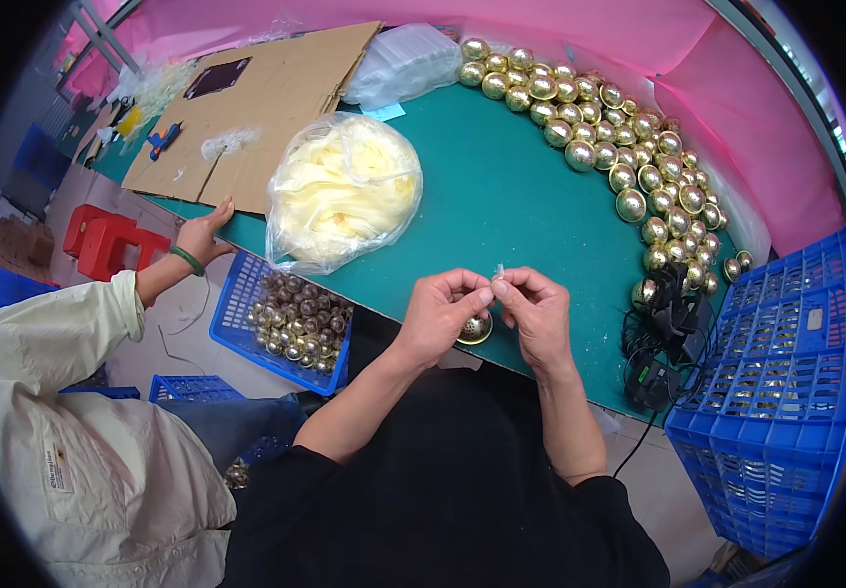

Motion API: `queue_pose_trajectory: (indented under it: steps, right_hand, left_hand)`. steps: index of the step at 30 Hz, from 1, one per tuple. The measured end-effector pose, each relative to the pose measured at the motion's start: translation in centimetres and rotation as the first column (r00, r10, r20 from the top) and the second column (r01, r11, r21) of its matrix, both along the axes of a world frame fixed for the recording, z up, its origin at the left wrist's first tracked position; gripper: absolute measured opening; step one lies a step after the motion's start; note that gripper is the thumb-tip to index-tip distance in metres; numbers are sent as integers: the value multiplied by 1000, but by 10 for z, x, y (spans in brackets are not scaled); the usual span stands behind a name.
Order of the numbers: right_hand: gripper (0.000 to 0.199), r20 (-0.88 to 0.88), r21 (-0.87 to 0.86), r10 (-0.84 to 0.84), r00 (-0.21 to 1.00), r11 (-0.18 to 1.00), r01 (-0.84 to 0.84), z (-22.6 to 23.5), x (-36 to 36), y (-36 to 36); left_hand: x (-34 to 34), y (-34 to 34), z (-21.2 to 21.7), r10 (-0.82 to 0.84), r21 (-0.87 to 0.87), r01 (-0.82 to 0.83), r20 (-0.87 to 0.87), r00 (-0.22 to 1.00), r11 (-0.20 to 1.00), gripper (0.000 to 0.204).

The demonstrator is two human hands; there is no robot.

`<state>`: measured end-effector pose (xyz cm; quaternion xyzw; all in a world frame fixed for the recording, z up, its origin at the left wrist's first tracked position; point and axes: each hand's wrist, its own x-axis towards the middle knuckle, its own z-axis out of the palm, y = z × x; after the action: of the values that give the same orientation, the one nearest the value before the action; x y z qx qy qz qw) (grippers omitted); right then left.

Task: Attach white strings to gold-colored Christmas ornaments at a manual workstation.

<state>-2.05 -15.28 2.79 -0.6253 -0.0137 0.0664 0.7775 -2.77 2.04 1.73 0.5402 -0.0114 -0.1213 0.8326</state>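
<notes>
Now, look, the left hand and right hand, fingertips pinched together, grip a small translucent piece near the green tabletop's edge, a gold ball showing between them.

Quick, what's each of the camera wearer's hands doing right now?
Left hand: closed in a pinch; what it holds can't be told.
Right hand: closed, pinching a small, whitish, translucent piece.
</notes>
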Motion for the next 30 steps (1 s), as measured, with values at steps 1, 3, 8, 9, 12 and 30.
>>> queue_pose_trajectory:
  steps: [1, 3, 8, 9, 12, 30]
  right_hand:
    - [16, 0, 0, 0, 1000, 1000, 0, 0, -1, 0]
    - [12, 2, 86, -25, 1000, 996, 24, -3, -4, 3]
    - [12, -21, 214, -66, 998, 974, 69, -11, -6, 13]
    - [12, -24, 225, -58, 998, 972, 62, -11, -7, 14]
    - [11, -50, 275, -42, 998, 960, 54, -9, -10, 18]
    - [13, 195, -369, 190, 962, 923, -107, -1, 22, 50]
  left_hand:
    - [-1, 0, 0, 0, 0, 0, 0, 1000, 1000, 10]
    - [-2, 0, 1, -6, 1, 6, 3, 1000, 1000, 11]
    - [-6, 7, -4, -28, -29, 28, -4, 1000, 999, 11]
    - [-8, 9, -4, -33, -19, 33, -13, 999, 999, 10]
    - [-14, 13, 2, -40, -15, 39, -29, 999, 999, 11]
    - [-61, 160, -39, 789, 184, -794, 119, 603, 579, 10]
